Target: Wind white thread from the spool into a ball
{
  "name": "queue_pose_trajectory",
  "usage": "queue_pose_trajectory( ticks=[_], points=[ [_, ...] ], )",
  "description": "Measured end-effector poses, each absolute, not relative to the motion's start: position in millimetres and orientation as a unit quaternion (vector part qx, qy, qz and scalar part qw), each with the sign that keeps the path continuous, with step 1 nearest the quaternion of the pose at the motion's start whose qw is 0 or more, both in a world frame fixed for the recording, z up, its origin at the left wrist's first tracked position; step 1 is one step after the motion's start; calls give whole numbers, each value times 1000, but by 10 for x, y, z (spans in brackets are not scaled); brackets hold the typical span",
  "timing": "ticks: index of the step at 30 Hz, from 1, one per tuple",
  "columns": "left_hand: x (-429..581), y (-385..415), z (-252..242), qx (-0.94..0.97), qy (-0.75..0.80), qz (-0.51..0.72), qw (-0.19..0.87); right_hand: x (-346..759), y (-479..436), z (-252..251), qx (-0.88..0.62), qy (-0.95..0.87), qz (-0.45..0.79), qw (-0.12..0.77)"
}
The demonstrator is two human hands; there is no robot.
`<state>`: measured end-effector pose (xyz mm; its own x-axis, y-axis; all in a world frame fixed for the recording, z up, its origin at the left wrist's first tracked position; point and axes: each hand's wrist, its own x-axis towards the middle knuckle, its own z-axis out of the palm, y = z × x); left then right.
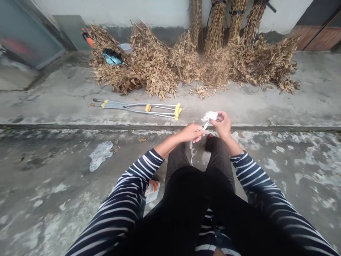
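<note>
Left hand: I am watching the left hand [191, 132] curling shut around the lower part of a white strip [205, 125], on the near side of the crutches [138, 107] and a little past their yellow padded tops.

Right hand: the right hand [222, 125] is pinching a white wad [210, 115] at its fingertips, farther from the crutches' tops than the left hand is.

White wad: it is sitting above and between the two hands, touching the right fingers, level with the crutches' tops and near them.

White strip: it is running from the wad down into the left fist; a loose tail is hanging below that fist between the knees, nearer me than the crutches.

Bowl: a pale bowl [125, 47] is nestling among the dry leaf bundles [157, 64] beyond the crutches; I cannot tell what is lying in it.

Blue cloth: the blue cloth [113, 57] is lying in a hollow of the bundles just beside the bowl, beyond the crutches' tip end.

Plastic bag: a crumpled clear bag [99, 154] is lying on the concrete on the near side of the crutches.

Packet: an orange-and-white packet [152, 190] is peeking out under the left sleeve, well apart from the crutches.
</note>
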<state>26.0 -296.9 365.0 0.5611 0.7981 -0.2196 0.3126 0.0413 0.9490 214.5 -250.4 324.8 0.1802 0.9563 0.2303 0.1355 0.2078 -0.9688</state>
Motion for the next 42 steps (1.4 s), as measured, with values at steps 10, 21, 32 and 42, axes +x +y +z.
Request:
queue_pose_trajectory(
  ticks=[10, 21, 32, 42],
  points=[
    [33, -2640, 4105, 606, 382, 286, 637, 2447, -2572, 3351, -487, -662, 402, 403],
    [324, -2595, 3639, 565, 330, 313, 689, 2283, -2790, 3772, -336, -455, 642, 517],
    [362, -2890, 3860, 638, 379, 256, 620, 2351, -2469, 3267, -558, -600, 276, 502],
    [118, -2468, 4180, 688, 392, 267, 549, 2300, -2828, 3466, -371, -540, 609, 447]
  ],
)
